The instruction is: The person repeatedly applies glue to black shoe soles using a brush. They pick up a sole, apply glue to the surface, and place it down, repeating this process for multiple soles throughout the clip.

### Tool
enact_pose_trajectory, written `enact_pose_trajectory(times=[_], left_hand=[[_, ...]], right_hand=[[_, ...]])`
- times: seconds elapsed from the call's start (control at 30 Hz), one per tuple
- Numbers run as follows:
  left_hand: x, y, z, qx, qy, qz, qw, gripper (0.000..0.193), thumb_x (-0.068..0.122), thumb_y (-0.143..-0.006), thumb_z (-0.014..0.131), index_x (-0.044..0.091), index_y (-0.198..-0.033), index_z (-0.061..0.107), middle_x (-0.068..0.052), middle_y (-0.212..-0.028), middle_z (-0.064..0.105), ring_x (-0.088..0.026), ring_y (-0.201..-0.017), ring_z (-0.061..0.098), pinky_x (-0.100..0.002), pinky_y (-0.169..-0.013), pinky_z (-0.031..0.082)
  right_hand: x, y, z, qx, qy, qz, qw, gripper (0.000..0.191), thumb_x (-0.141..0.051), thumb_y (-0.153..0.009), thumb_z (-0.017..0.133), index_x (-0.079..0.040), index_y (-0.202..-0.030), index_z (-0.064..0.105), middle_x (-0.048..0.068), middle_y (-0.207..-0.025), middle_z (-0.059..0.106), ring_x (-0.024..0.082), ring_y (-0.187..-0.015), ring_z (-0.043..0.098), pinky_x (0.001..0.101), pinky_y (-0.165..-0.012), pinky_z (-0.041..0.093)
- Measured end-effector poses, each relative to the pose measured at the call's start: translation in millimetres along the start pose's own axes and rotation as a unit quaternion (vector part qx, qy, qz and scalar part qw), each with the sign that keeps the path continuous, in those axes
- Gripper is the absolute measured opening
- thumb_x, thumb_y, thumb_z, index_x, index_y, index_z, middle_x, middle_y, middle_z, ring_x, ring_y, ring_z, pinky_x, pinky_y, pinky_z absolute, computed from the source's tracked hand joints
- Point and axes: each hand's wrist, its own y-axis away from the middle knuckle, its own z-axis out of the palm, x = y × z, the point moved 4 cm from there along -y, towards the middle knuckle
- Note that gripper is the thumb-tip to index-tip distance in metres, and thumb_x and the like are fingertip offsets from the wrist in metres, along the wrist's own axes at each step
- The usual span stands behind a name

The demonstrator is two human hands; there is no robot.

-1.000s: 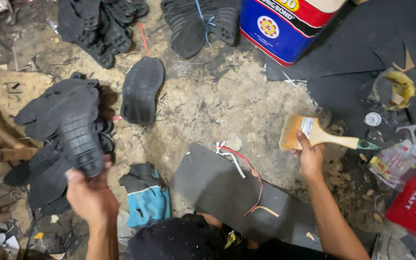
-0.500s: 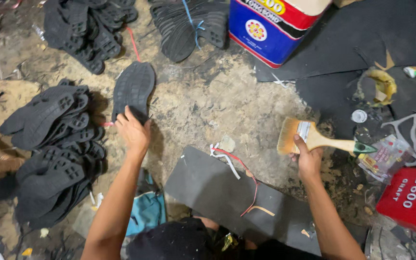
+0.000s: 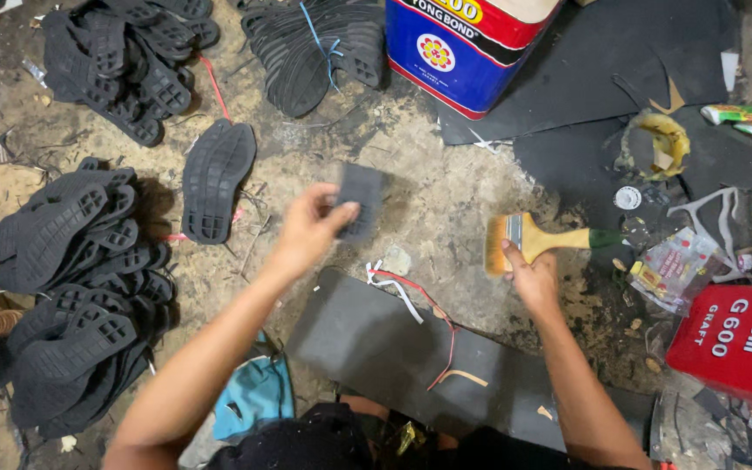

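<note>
Holding a small dark rubber piece [image 3: 360, 200] in pinched fingers, the left hand [image 3: 311, 228] hangs over the floor; the right hand [image 3: 528, 277] grips a paintbrush [image 3: 533, 239]

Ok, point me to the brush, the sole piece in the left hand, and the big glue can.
brush [image 3: 515, 241]: head view, on the metal ferrule.
sole piece [image 3: 364, 196]: head view, on its dark upper face.
glue can [image 3: 459, 54]: head view, on the blue side wall.
</note>
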Motion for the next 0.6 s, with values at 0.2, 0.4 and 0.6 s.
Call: enact_pose_trajectory(times=[0.2, 0.4, 0.6], left_hand=[[-62.5, -2.6, 133.6, 0.01, -0.131, -0.034, 0.991, 0.043, 0.023, -0.085, 0.085, 0.0, -0.118, 0.069, -0.009, -0.082, 0.063, -0.017, -0.07, 0.057, -0.037, -0.063, 0.05], [-81.0, 74.7, 161.9, 0.024, -0.342, 0.144, 0.928, 0.053, 0.004, -0.08, 0.07, -0.006, -0.131, 0.063, -0.029, -0.127, 0.06, -0.043, -0.118, 0.055, -0.048, -0.102, 0.045], [-84.7, 118.6, 180.3, -0.163, -0.588, 0.223, 0.76, 0.059, 0.015, -0.087, 0.051, -0.014, -0.139, 0.052, -0.027, -0.151, 0.045, -0.043, -0.147, 0.035, -0.051, -0.122, 0.022]], right_hand=[[-21.3, 2.2, -17.9, 0.032, 0.265, -0.12, 0.956, 0.036, -0.032, -0.09, 0.075, -0.003, -0.112, 0.074, 0.02, -0.088, 0.071, 0.037, -0.079, 0.068, 0.0462, -0.072, 0.052], [-6.8, 25.7, 1.0, -0.048, 0.173, -0.087, 0.98, 0.041, -0.041, -0.095, 0.068, -0.009, -0.121, 0.072, 0.019, -0.099, 0.075, 0.033, -0.088, 0.071, 0.0432, -0.08, 0.056], [-36.2, 16.8, 60.2, -0.163, 0.256, -0.406, 0.862, 0.04, -0.036, -0.098, 0.066, -0.01, -0.128, 0.072, 0.016, -0.114, 0.076, 0.029, -0.101, 0.073, 0.0402, -0.09, 0.056]])
